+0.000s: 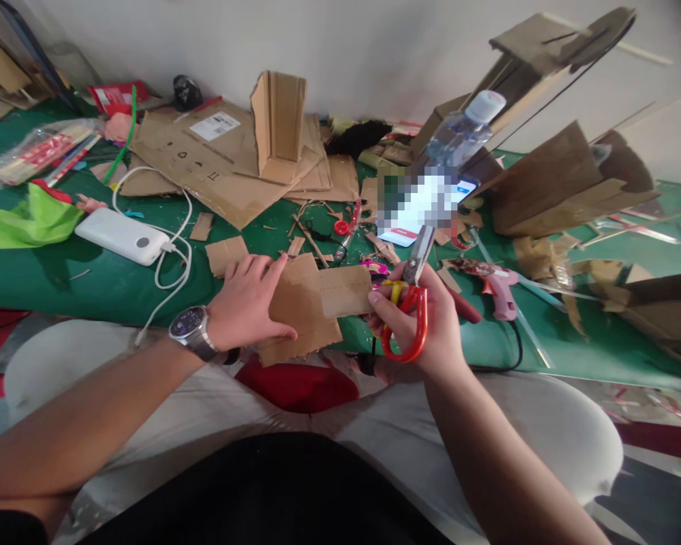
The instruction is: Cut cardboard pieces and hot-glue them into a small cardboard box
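My left hand (253, 299), with a wristwatch (193, 331) at its wrist, rests on a brown cardboard piece (298, 299) at the table's near edge. Its fingers are stretched out, with the thumb apart. A smaller cardboard rectangle (346, 291) overlaps that piece on the right. In my right hand (436, 325) is a pair of scissors with orange-red handles (421, 333), the metal blades (418, 253) pointing away from me. The thumb lies by the handle loops, close to the rectangle's right edge.
A lit phone (408, 219) leans by a water bottle (459, 136). To the right lie a pink glue gun (502, 291) and a cardboard box (550, 182). A white power bank (122, 236) with a cable is left. Flattened cardboard (204, 163) and scraps cover the green table (51, 276).
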Demonstrator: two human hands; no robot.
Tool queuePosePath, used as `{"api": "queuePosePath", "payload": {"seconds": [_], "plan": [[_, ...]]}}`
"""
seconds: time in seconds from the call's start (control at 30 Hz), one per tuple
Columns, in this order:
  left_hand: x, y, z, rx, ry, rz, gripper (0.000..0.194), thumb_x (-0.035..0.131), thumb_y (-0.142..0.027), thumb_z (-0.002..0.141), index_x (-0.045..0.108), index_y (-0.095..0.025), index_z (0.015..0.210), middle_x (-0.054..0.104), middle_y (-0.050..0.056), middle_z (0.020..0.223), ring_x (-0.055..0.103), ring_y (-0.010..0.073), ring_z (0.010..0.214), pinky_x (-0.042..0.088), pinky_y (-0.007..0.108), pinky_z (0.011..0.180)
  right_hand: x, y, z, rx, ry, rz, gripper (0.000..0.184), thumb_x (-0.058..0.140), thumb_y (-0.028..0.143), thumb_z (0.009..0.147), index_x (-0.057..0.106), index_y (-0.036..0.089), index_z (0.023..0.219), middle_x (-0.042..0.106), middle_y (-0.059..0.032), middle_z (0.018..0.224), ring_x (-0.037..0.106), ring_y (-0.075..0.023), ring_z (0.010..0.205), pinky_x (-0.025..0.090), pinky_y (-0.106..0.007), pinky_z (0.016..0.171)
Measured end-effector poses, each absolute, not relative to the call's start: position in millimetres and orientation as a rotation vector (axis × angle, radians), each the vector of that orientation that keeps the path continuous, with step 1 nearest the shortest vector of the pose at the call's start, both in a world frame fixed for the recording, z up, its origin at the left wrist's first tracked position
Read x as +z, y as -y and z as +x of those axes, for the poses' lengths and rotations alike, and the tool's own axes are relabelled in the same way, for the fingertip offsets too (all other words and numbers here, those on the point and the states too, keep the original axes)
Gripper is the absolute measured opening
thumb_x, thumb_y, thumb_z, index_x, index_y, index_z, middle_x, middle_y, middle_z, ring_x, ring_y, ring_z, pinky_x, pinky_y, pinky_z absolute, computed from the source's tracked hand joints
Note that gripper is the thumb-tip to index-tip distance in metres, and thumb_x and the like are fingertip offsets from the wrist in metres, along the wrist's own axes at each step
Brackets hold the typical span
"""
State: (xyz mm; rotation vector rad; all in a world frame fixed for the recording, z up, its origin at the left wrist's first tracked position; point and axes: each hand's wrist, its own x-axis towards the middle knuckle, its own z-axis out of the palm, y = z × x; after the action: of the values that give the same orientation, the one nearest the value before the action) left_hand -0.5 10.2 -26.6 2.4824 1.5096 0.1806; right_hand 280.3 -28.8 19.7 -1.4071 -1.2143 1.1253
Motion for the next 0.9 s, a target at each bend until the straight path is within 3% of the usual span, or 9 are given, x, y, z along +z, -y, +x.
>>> {"api": "queuePosePath", "payload": {"seconds": [0.13,0.2,0.27,0.33,0.4,0.47,0.67,0.9], "plan": [[-26,-14,-9,0.408,-1.422,2.342,0.103,0.093,-0.056,0.085,0.046,-0.019,0.169,0.069,0.019,0.140,0.068,0.0411,0.128,0.055,0.056,0.108,20,28,283,1.075,1.203,-1.374,0.039,0.090,0.035,0.086,0.054,0.030,0.100,0.071,0.0057,0.073,0.069,-0.0175,0.049,0.057,-0.030,0.042],[-24,-17,-13,0.504,-1.389,2.219,0.080,0.084,-0.047,0.094,0.054,-0.023,0.163,0.074,0.012,0.128,0.073,0.0318,0.110,0.058,0.047,0.097,19,28,285,1.077,1.179,-1.363,0.040,0.090,0.036,0.086,0.053,0.030,0.102,0.071,0.0058,0.073,0.069,-0.0177,0.049,0.057,-0.030,0.043],[-21,-21,-16,0.518,-1.370,2.056,0.058,0.075,-0.049,0.100,0.065,-0.022,0.151,0.077,0.008,0.114,0.073,0.0246,0.087,0.058,0.040,0.083,18,28,286,1.088,1.163,-1.357,0.042,0.090,0.036,0.086,0.052,0.030,0.104,0.072,0.0061,0.073,0.069,-0.0175,0.049,0.057,-0.029,0.044],[-16,-25,-18,0.500,-1.329,1.891,0.046,0.067,-0.058,0.103,0.077,-0.021,0.129,0.080,0.007,0.104,0.071,0.0226,0.078,0.056,0.037,0.074,18,27,287,1.102,1.157,-1.352,0.044,0.091,0.036,0.086,0.051,0.030,0.105,0.072,0.0062,0.074,0.069,-0.0171,0.050,0.057,-0.029,0.044],[-11,-29,-19,0.502,-1.277,1.781,0.048,0.064,-0.066,0.103,0.079,-0.021,0.107,0.081,0.007,0.099,0.073,0.0244,0.082,0.055,0.036,0.074,19,27,288,1.120,1.142,-1.344,0.045,0.091,0.036,0.085,0.051,0.030,0.104,0.072,0.0062,0.074,0.069,-0.0171,0.050,0.056,-0.029,0.044],[-8,-30,-19,0.530,-1.252,1.724,0.049,0.064,-0.068,0.102,0.078,-0.021,0.098,0.081,0.006,0.096,0.072,0.0254,0.088,0.055,0.035,0.077,21,28,288,1.147,1.118,-1.330,0.044,0.092,0.036,0.084,0.053,0.030,0.104,0.072,0.0059,0.075,0.068,-0.0171,0.048,0.055,-0.029,0.043],[-13,-31,-19,0.772,-1.299,1.507,0.045,0.070,-0.065,0.100,0.075,-0.021,0.107,0.080,0.006,0.108,0.071,0.0268,0.106,0.056,0.040,0.095,24,27,289,1.117,1.064,-1.296,0.042,0.092,0.035,0.084,0.055,0.030,0.103,0.070,0.0066,0.072,0.065,-0.0176,0.046,0.052,-0.030,0.041],[-15,-36,-22,0.896,-1.265,1.373,0.046,0.075,-0.064,0.097,0.073,-0.021,0.111,0.081,0.008,0.113,0.074,0.0275,0.109,0.058,0.042,0.097,23,26,294,1.014,1.082,-1.236,0.041,0.091,0.035,0.088,0.054,0.031,0.107,0.070,0.0061,0.071,0.064,-0.0181,0.048,0.054,-0.032,0.045]]}}
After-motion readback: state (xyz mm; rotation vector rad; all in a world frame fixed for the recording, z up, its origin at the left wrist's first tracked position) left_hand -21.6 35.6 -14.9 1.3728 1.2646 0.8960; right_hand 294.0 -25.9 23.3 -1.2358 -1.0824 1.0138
